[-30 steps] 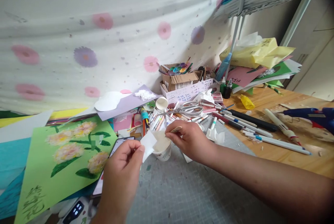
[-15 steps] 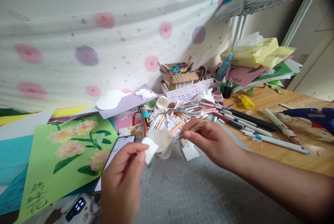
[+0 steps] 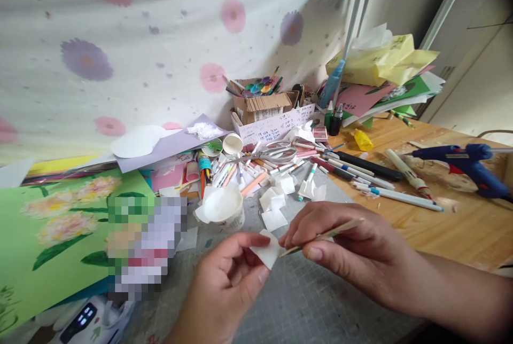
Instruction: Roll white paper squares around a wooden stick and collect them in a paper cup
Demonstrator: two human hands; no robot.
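Left hand (image 3: 228,285) pinching a small white paper square (image 3: 267,251), thin, slightly curled, one corner free, held above the grey cutting mat (image 3: 296,301). Right hand (image 3: 348,253) gripping a slender wooden stick (image 3: 324,236), tip touching the square's edge. Behind: white paper cup (image 3: 224,208) and further loose white squares (image 3: 274,208)

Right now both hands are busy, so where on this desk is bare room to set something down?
The grey cutting mat is bare between the left hand and right hand, nearest you. Bare wood lies between the white pens and the right forearm. Crowded: from the paper cup back to the scissors.
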